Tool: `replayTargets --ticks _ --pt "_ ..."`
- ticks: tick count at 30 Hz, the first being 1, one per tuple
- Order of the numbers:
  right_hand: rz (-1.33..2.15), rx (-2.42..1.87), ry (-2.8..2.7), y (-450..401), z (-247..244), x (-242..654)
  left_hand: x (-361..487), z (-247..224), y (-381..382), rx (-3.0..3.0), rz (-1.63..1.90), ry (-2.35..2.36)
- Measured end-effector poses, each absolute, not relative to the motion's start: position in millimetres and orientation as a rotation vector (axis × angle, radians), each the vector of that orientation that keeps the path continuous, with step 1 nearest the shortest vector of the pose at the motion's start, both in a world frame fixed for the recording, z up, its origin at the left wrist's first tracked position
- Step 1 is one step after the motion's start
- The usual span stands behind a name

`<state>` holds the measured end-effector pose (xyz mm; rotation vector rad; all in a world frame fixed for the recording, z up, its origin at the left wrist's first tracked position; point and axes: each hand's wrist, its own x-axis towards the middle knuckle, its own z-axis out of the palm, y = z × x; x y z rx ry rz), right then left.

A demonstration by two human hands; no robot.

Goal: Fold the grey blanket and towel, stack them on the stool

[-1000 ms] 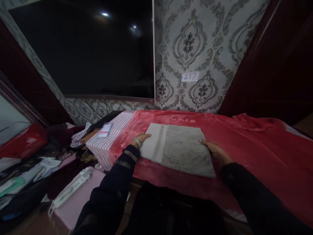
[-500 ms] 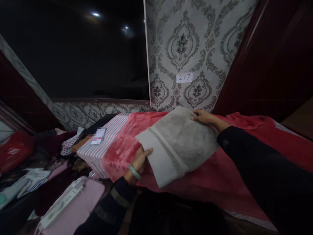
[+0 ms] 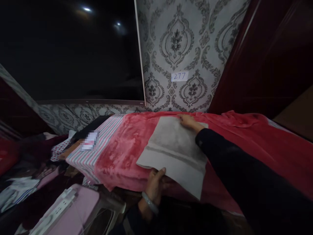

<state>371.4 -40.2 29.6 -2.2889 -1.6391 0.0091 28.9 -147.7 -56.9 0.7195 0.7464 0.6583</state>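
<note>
A folded grey cloth (image 3: 176, 143) with a paler band along its near edge lies over the red blanket (image 3: 122, 140). My left hand (image 3: 155, 184), with a bracelet at the wrist, pinches the near edge, thumb on top and fingers underneath. At the far edge, my right hand (image 3: 187, 121) is on the cloth near its back right corner; its fingertips are partly blurred, and whether they grip the cloth is unclear.
A striped blanket end (image 3: 107, 130) bears a pale, pixelated item (image 3: 90, 141) at left. Nearer stands a pink stool (image 3: 83, 199) with a white power strip (image 3: 55, 213). Clothes are heaped at far left. A dark screen (image 3: 73, 52) hangs behind.
The cloth has turned so its pale band faces nearer me and now lies lower on the blanket. My left hand moved right and nearer; my right hand moved left. The view shifted slightly.
</note>
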Motion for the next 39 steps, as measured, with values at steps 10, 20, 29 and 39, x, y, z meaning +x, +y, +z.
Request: replayTargets --ticks 10,20,29,39 --pt "0.072 -2.320 -1.804 -111.1 -48.7 305.8 32.6 -74.0 -148.0 0.772 0.548 0.794" --pt "0.179 -2.344 -1.925 -141.4 -48.0 286.1 52.6 -61.4 -173.3 0.748 0.661 0.728" --pt "-0.014 -2.310 -1.954 -162.7 -70.8 266.1 14.1 -93.7 -174.5 0.878 0.298 0.715" --pt "0.061 -2.138 -2.052 -170.3 -73.6 229.2 31.1 -13.7 -84.0 1.881 0.634 0.610"
